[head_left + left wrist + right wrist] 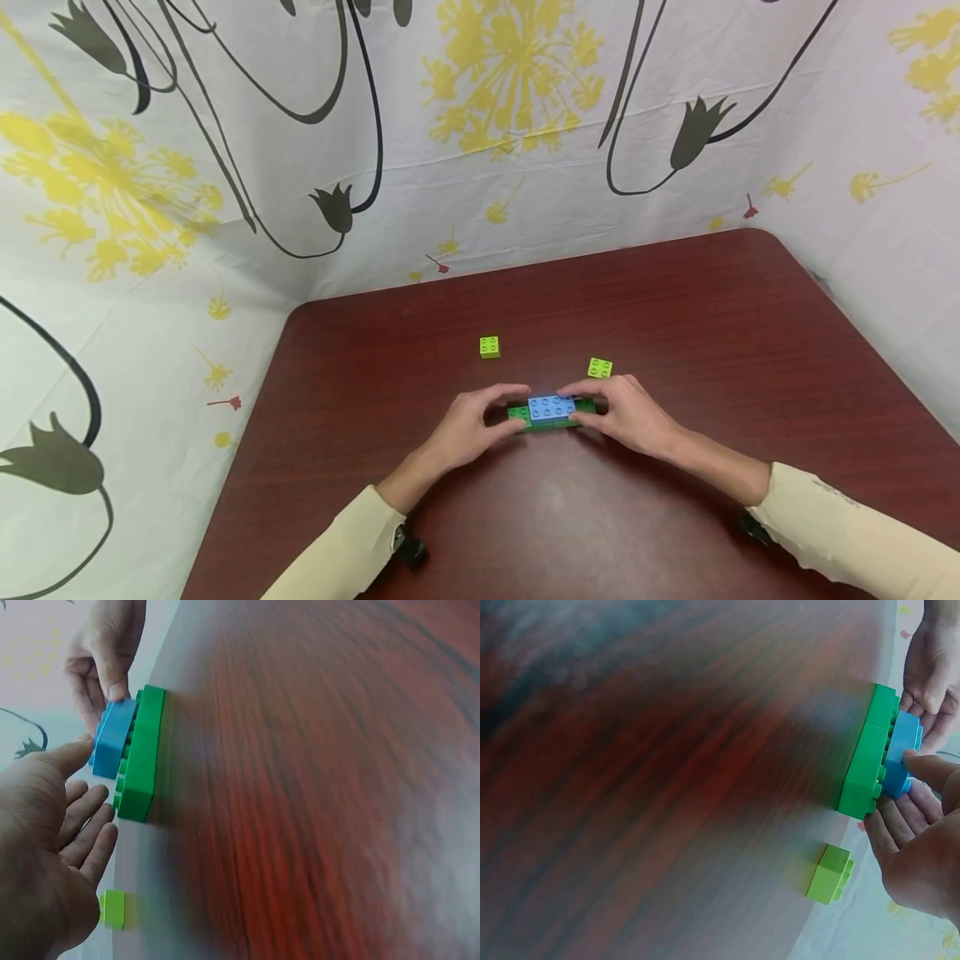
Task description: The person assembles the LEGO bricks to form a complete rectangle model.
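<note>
The right hand pinches a blue brick between thumb and fingers, while the left hand, its thumb and fingers spread apart, is just beside the left end of the bricks, and whether it touches them I cannot tell. The blue brick lies over the middle of two green bricks placed end to end on the dark red table, with some green studs showing between them. Farther from the person are two lime bricks, one beyond the left hand and the other near the right fingers.
</note>
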The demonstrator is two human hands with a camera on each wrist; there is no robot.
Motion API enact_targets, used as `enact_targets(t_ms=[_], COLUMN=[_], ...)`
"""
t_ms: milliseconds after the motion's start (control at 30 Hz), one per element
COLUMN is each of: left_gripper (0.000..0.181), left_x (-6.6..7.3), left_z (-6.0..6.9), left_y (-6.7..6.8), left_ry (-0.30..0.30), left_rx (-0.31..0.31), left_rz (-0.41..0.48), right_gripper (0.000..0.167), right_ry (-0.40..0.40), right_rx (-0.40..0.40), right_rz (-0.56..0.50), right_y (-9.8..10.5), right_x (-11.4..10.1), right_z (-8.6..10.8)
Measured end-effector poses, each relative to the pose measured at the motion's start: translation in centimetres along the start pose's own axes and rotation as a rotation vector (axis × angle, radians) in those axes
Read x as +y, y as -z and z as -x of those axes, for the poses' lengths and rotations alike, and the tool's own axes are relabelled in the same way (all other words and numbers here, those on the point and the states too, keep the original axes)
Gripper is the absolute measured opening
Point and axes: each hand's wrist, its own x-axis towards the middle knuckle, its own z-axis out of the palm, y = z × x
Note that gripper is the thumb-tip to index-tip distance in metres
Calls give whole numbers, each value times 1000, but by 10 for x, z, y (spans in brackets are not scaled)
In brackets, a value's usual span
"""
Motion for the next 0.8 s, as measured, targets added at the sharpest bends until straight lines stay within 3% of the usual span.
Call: enact_targets(t_ms=[233, 800], left_gripper=[46, 37], left_x=[5, 6], left_z=[-6, -8], left_y=[-10, -17], left_ry=[-41, 11], left_rx=[34, 58], left_rz=[-45, -56], right_gripper=[38, 39], right_ry=[19, -17], right_rx=[2, -64], right_rz=[-9, -1], right_y=[0, 4], right_x=[1, -1], right_z=[-1, -5])
